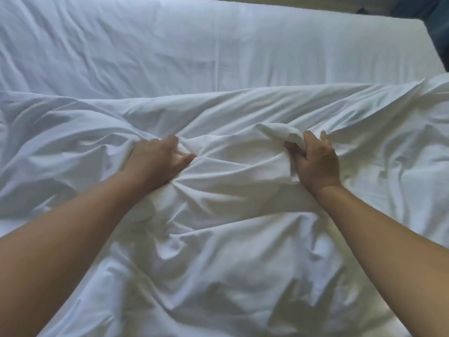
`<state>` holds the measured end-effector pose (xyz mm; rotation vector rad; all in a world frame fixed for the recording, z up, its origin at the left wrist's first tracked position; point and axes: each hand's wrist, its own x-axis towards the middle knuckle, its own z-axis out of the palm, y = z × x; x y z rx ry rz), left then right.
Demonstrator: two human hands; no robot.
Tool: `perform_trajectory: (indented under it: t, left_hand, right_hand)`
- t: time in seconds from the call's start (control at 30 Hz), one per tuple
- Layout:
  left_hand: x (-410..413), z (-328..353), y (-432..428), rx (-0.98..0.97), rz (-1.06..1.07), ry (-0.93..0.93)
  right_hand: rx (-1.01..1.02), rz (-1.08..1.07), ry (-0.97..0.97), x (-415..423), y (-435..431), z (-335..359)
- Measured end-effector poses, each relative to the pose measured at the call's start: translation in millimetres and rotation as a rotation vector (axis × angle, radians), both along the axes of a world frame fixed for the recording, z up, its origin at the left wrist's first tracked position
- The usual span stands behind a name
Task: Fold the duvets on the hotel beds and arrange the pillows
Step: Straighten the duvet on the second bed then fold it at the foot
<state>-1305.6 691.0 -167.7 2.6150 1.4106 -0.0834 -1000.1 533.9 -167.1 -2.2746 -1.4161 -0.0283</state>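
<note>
White duvet (230,239) gripped by left hand (158,161), right hand (315,164); sheet (170,49) beyond its edge.

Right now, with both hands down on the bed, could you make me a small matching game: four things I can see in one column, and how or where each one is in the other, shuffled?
Things:
1. left hand
2. right hand
3. duvet
4. bed sheet

States:
A. lies flat and uncovered on the far part of the bed
B. grips a raised fold of cloth
C. crumpled, nearest the camera
D. fingers sunk into cloth where creases fan out

Pairs: 1-D, 2-B, 3-C, 4-A
</note>
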Motion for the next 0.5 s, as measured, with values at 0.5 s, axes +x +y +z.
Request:
perform_trajectory:
  t: [0.5]
  left_hand:
    - [30,-48,86,0.085,0.396,-0.238]
  right_hand:
    - [-0.276,-0.064,-0.160,38,143,-43]
